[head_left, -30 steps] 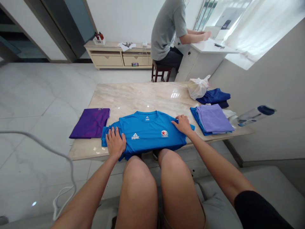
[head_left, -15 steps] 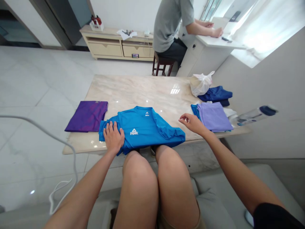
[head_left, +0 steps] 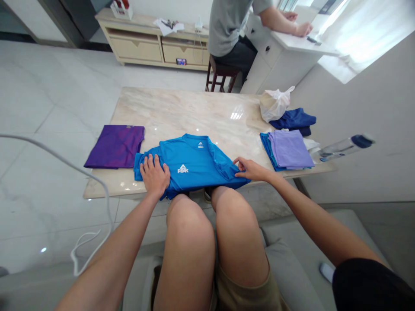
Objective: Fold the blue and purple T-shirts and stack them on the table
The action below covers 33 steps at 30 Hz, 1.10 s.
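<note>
A blue T-shirt (head_left: 197,162) with a white PEAK logo lies on the marble table, its lower part hanging over the near edge by my knees. My left hand (head_left: 154,176) rests flat on the shirt's left sleeve side, fingers spread. At the opposite sleeve, my right hand (head_left: 251,169) touches the cloth with thumb and forefinger apart; blue fabric shows between them. A folded purple garment (head_left: 115,147) lies left of the shirt. To the right is a pile of folded clothes with a lavender one (head_left: 292,149) on top.
A white plastic bag (head_left: 275,105) and a dark blue garment (head_left: 296,119) sit at the far right of the marble table (head_left: 181,108). A clear bottle (head_left: 343,149) stands at the right edge. A cable (head_left: 74,168) hangs at left. Another person (head_left: 230,30) sits at a white desk.
My right hand has moved left from beside the folded pile onto the shirt's right sleeve. My left hand stays on the shirt. The camera view has tilted slightly down.
</note>
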Available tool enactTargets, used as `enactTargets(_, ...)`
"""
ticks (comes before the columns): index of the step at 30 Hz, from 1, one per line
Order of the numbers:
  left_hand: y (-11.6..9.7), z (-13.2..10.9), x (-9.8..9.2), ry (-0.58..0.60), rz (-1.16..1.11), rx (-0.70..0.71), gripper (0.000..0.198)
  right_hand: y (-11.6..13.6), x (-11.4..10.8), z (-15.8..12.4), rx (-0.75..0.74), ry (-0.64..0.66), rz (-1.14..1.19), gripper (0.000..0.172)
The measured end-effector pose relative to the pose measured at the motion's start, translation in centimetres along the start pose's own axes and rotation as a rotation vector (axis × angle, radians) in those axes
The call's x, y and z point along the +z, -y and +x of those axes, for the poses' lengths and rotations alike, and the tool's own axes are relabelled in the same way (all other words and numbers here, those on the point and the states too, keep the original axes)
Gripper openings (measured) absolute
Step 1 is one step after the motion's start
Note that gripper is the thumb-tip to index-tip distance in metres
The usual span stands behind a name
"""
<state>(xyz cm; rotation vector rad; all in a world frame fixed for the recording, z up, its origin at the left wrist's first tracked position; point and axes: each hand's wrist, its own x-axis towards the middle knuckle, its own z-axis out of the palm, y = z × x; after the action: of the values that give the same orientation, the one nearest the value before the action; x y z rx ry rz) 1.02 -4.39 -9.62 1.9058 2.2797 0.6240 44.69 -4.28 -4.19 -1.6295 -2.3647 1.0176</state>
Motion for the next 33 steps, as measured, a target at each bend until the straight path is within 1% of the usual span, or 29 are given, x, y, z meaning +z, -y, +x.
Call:
enactTargets(2, 0.1, 0.0, 0.2, -0.011, -0.005, 0.002, 0.068, 0.2, -0.2, 0.2, -0.024, 0.013, -0.015, 0.053)
enactTargets(6, 0.2, 0.0, 0.4, -0.019, -0.012, 0.009, 0.067, 0.7, 0.1, 1.8, -0.092, -0.12, -0.085, 0.053)
enactTargets(8, 0.2, 0.0, 0.4, -0.014, -0.017, 0.01, 0.067, 0.9, 0.4, 2.6, -0.12, -0.131, -0.154, 0.047)
enactTargets(11, 0.1, -0.1, 0.2, -0.008, -0.024, 0.008, 0.068, 1.3, 0.5, 3.0, -0.151, -0.082, -0.218, 0.031)
enactTargets(14, -0.1, -0.1, 0.1, 0.001, -0.036, -0.003, 0.068, 1.7, -0.1, 2.6, -0.144, -0.056, -0.161, 0.022)
enactTargets(16, -0.2, -0.1, 0.0, 0.007, -0.036, -0.006, 0.067, 1.6, -1.0, 2.1, -0.111, -0.059, -0.079, 0.023)
enactTargets(17, -0.2, -0.1, 0.0, 0.009, -0.031, -0.005, 0.067, 1.2, -1.6, 1.9, -0.093, -0.083, -0.038, 0.026)
enactTargets(19, -0.2, -0.1, 0.0, 0.012, -0.021, -0.002, 0.067, -0.1, -3.0, 1.4, -0.044, -0.203, 0.015, 0.033)
enactTargets(21, -0.2, -0.1, 0.0, 0.013, -0.018, -0.003, 0.068, -2.0, -4.5, 0.6, 0.058, -0.396, 0.01, 0.038)
enactTargets(23, -0.1, -0.1, 0.0, 0.015, -0.026, -0.006, 0.068, -4.1, -5.4, -0.4, 0.248, -0.608, -0.041, 0.038)
enactTargets(25, -0.1, -0.1, 0.1, 0.016, -0.031, -0.008, 0.068, -5.5, -5.5, -1.6, 0.459, -0.811, -0.108, 0.034)
enactTargets(26, 0.0, -0.1, 0.1, 0.016, -0.031, -0.008, 0.068, -5.7, -5.2, -2.1, 0.534, -0.897, -0.142, 0.034)
enactTargets(27, 0.0, -0.1, 0.1, 0.014, -0.028, -0.008, 0.068, -5.5, -4.5, -2.4, 0.57, -0.962, -0.178, 0.035)
enactTargets(28, 0.0, -0.1, 0.1, 0.013, -0.023, -0.007, 0.068, -5.0, -3.6, -2.6, 0.561, -0.992, -0.214, 0.036)
enactTargets(29, 0.0, -0.1, 0.1, 0.011, -0.017, -0.006, 0.068, -4.2, -2.4, -2.6, 0.514, -0.98, -0.245, 0.037)
enactTargets(30, 0.0, -0.1, 0.1, 0.01, -0.008, -0.005, 0.067, -3.1, -1.0, -2.3, 0.444, -0.932, -0.267, 0.038)
enactTargets(33, -0.1, -0.1, 0.0, 0.001, 0.026, 0.001, 0.067, 0.6, 3.4, -0.1, 0.224, -0.687, -0.279, 0.044)
